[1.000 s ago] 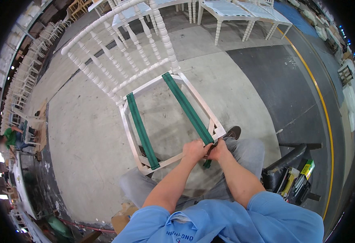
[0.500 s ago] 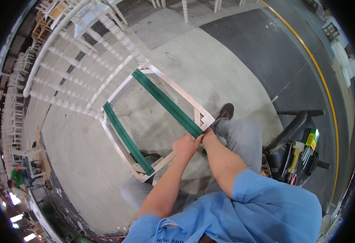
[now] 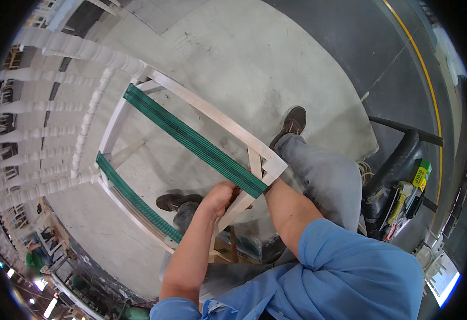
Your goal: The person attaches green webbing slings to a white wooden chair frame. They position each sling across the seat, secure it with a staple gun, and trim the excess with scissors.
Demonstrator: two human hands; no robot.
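A white wooden chair frame point(image 3: 206, 108) lies in front of me with its open seat facing up. Its turned spindle back point(image 3: 91, 117) rises at the left. One green webbing strap point(image 3: 190, 137) spans the seat and ends over the near rail by the right corner; a second green strap point(image 3: 137, 197) runs along the left side. My left hand point(image 3: 220, 198) is curled at the inner side of the near rail point(image 3: 235, 207), its fingertips hidden. My right hand is tucked under the near right corner, almost wholly covered by strap and rail; the right forearm point(image 3: 289, 210) shows.
At right stands a black padded stool point(image 3: 390, 162) carrying a green and yellow box point(image 3: 421, 175) and hand tools point(image 3: 398, 205). My shoes point(image 3: 293, 121) and knees flank the chair. A brown carton point(image 3: 224, 250) shows under the near rail. Another person point(image 3: 36, 258) is far left.
My view has come closer to the seat. The left hand has left the strap's end and moved left along the rail to its inner side; the right hand has gone under the corner.
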